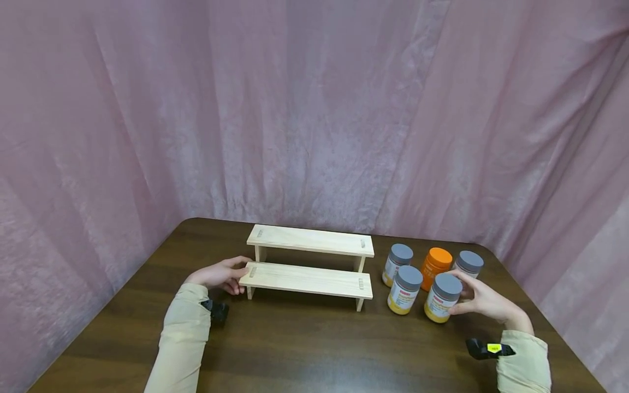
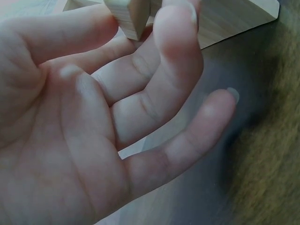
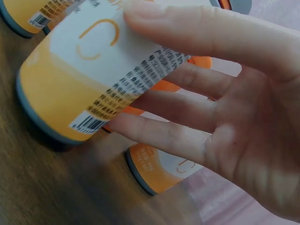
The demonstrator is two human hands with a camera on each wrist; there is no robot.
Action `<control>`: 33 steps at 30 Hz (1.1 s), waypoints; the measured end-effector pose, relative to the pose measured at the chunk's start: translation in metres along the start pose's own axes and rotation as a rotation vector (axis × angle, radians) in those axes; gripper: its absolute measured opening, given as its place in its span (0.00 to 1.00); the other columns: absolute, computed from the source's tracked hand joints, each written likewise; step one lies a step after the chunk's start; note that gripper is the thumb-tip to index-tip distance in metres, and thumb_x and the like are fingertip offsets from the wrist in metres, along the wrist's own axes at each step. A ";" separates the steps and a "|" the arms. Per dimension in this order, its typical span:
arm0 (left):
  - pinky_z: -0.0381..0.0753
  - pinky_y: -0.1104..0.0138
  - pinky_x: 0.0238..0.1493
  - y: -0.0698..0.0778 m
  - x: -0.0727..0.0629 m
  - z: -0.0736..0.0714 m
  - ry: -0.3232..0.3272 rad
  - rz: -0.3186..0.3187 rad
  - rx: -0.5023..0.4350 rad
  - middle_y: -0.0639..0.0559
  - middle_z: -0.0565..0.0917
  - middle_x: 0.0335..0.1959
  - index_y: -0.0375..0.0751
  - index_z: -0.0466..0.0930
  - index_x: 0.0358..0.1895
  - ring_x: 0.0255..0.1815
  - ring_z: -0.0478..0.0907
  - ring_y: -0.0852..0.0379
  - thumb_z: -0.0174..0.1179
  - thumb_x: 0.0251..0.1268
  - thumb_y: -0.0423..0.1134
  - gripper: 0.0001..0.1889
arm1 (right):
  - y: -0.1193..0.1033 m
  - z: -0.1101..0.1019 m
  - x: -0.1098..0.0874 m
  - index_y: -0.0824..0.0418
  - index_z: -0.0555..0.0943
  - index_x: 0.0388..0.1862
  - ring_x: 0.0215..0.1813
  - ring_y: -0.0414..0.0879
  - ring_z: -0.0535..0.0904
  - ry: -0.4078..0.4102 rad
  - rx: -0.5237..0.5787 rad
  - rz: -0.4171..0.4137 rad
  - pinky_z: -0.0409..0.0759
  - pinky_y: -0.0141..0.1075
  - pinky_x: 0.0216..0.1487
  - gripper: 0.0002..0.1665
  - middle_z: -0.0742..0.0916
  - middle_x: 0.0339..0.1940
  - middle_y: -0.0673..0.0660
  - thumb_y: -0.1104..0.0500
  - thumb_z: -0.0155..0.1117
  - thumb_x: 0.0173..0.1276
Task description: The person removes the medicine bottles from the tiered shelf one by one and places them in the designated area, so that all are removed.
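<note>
A pale wooden two-tier rack (image 1: 306,278) stands on the table. My left hand (image 1: 221,274) pinches the left end of its lower step; in the left wrist view the thumb and fingers meet around the board's corner (image 2: 129,16), the little finger free. My right hand (image 1: 484,300) grips a grey-lidded supplement bottle (image 1: 440,303), upright at the front right of a group. Its yellow and white label (image 3: 89,61) shows in the right wrist view, thumb on one side and fingers behind.
Around the gripped bottle stand two more grey-lidded bottles, one at front left (image 1: 404,292) and one at back left (image 1: 397,265), an orange bottle (image 1: 435,267) and another grey-lidded bottle (image 1: 468,265). Pink curtains (image 1: 314,109) hang behind the dark wooden table (image 1: 314,349).
</note>
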State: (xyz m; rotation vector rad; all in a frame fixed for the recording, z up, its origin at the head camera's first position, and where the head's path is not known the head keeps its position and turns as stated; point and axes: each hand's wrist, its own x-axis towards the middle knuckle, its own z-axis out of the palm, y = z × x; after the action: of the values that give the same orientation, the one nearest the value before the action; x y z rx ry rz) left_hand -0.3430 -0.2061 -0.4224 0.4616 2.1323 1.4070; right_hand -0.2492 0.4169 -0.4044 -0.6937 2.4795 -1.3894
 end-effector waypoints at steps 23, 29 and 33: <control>0.80 0.68 0.31 0.004 0.000 0.005 -0.005 0.009 0.003 0.52 0.79 0.24 0.30 0.50 0.71 0.24 0.79 0.62 0.44 0.78 0.41 0.27 | 0.005 -0.001 -0.010 0.68 0.54 0.70 0.56 0.23 0.72 -0.019 -0.019 -0.027 0.76 0.25 0.50 0.41 0.74 0.56 0.30 0.69 0.65 0.63; 0.79 0.66 0.32 0.007 0.001 0.005 0.031 0.006 0.084 0.47 0.81 0.30 0.31 0.52 0.71 0.28 0.79 0.59 0.46 0.77 0.42 0.27 | -0.003 -0.005 -0.011 0.69 0.53 0.72 0.58 0.22 0.71 -0.011 -0.054 -0.069 0.76 0.25 0.50 0.42 0.72 0.59 0.30 0.70 0.63 0.64; 0.80 0.59 0.40 0.015 -0.003 0.004 0.123 -0.003 0.207 0.33 0.78 0.48 0.31 0.52 0.72 0.42 0.80 0.47 0.48 0.75 0.43 0.30 | -0.026 -0.008 -0.011 0.71 0.52 0.73 0.61 0.20 0.69 0.064 -0.128 -0.127 0.75 0.23 0.51 0.39 0.73 0.64 0.34 0.70 0.58 0.68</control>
State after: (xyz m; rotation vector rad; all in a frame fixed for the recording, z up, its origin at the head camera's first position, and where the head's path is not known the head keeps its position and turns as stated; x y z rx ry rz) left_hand -0.3384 -0.1987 -0.4089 0.4597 2.3898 1.2471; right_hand -0.2350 0.4173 -0.3786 -0.8593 2.6342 -1.3233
